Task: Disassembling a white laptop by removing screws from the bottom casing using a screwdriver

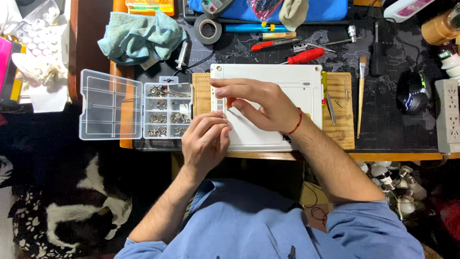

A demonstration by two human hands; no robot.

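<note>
Pinching at a white laptop base (268, 108), both hands closed, left hand (206, 141), right hand (261, 105), screw box (167, 110) beside.

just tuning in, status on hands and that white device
Left hand pinching a small part at left edge of white device. Right hand resting on its case. Open screw organizer beside; nothing in the way.

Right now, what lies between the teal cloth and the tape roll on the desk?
In the head view, a small syringe-like tube lies between the teal cloth and the tape roll.
</note>
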